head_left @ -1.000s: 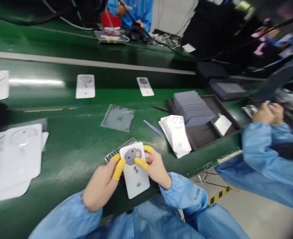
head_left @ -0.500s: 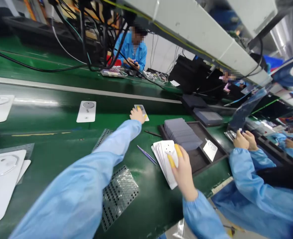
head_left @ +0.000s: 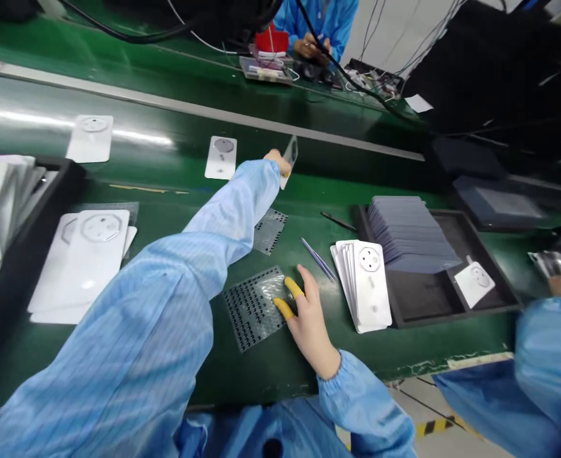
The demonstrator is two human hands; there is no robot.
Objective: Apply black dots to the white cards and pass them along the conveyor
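At the far side of the bench, my left hand (head_left: 279, 163) grips a thin white card (head_left: 291, 151) with a grey round mark, tipped up nearly on edge. My right hand (head_left: 311, 321) has its fingers apart, two of them in yellow finger covers. Its fingertips are at the right edge of a clear sheet with rows of black dots (head_left: 247, 315); whether they touch it I cannot tell. A second dotted sheet (head_left: 271, 232) lies partly behind my left sleeve. Fanned white cards with a socket-like print (head_left: 373, 296) lie right of my right hand, near purple tweezers (head_left: 319, 259).
A black tray (head_left: 423, 299) holds dark grey sheets (head_left: 404, 232) and one white card (head_left: 474, 283). White cards (head_left: 222, 158) lie along the back strip, others (head_left: 87, 261) at left beside a black bin (head_left: 65, 175). A co-worker's sleeve (head_left: 547, 356) is at right.
My right hand has let go of the fanned cards and moved left to the dotted sheet. The card under my left hand has gone from lying flat to tipped up. The view has shifted.
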